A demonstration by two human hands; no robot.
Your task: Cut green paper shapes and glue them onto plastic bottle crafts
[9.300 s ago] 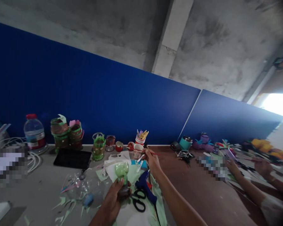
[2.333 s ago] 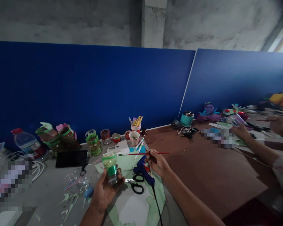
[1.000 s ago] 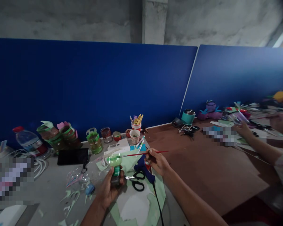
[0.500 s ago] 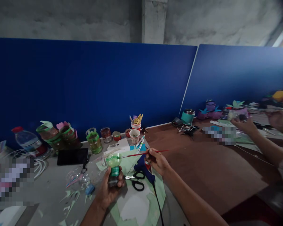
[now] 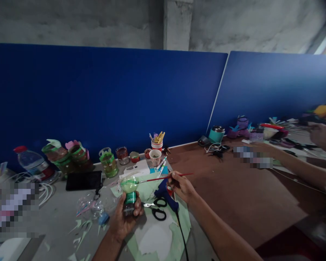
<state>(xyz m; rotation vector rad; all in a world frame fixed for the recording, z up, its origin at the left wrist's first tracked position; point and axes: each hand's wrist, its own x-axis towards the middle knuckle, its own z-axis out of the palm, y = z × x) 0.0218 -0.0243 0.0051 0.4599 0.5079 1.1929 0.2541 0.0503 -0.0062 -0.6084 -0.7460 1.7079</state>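
Note:
In my left hand (image 5: 128, 215) is a small cut bottle (image 5: 130, 197), held upright, with a pale green upper part and a green label. My right hand (image 5: 179, 183) pinches a thin red paintbrush (image 5: 157, 178) whose tip meets the green upper part of the bottle. Black-handled scissors (image 5: 159, 209) lie just right of my left hand. Below my right hand is a dark blue glue gun (image 5: 165, 195), resting on pale green paper (image 5: 183, 221).
Behind stand a paper cup (image 5: 155, 158), a green-painted jar (image 5: 108, 165) and a capped bottle (image 5: 32, 163). A black phone (image 5: 84, 180) and paper scraps lie left. Another person's arm (image 5: 296, 161) reaches in at right, near purple containers (image 5: 243, 127). A blue partition (image 5: 105, 98) runs behind.
The bottle in my left hand has shifted slightly left. My right hand and brush are nearly still. At right, the other person's hand has moved left and lower, and a red-rimmed item now shows there.

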